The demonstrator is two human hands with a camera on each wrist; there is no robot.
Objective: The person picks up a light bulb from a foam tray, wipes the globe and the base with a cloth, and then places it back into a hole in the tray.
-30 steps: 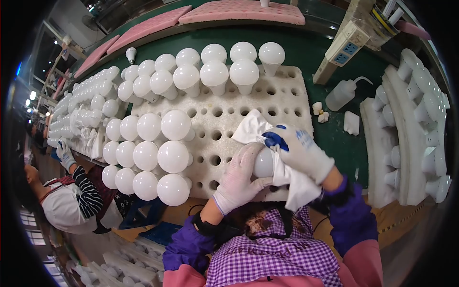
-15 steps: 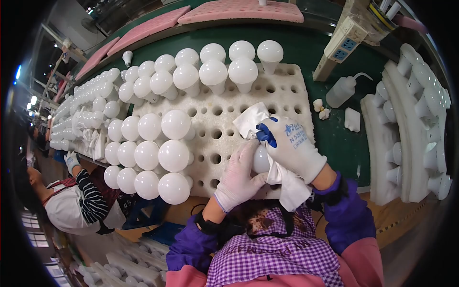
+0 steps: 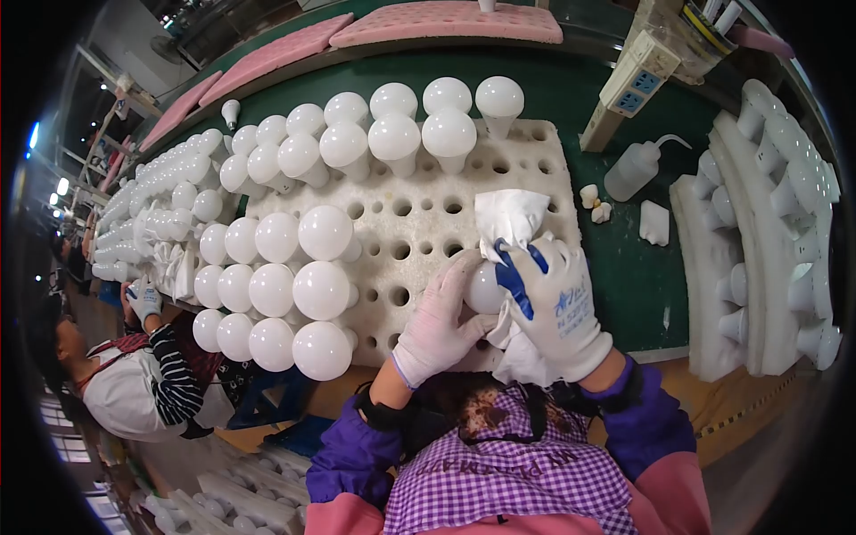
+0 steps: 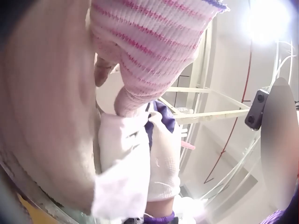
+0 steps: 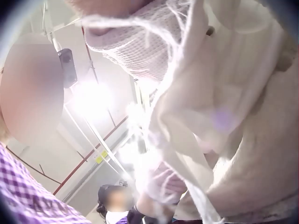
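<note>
Between my hands, over the near right part of the foam tray, is a white light bulb, its round dome showing. My left hand, in a white glove that looks pink-striped in the left wrist view, grips the bulb from the left. My right hand, in a white glove with blue fingertips, holds a white cloth against the bulb's right side. One end of the cloth spreads out beyond the fingers; the other hangs below the palm. The cloth fills much of the right wrist view.
Rows of bulbs stand in the tray's left and far holes. On the right are a squeeze bottle, small white pieces, a power strip on a post and upright foam trays of bulbs. Another person works at the left.
My right hand has turned more upright, and the cloth's far end has swung right and away from me. My left hand keeps its grip on the bulb, nearly in place.
</note>
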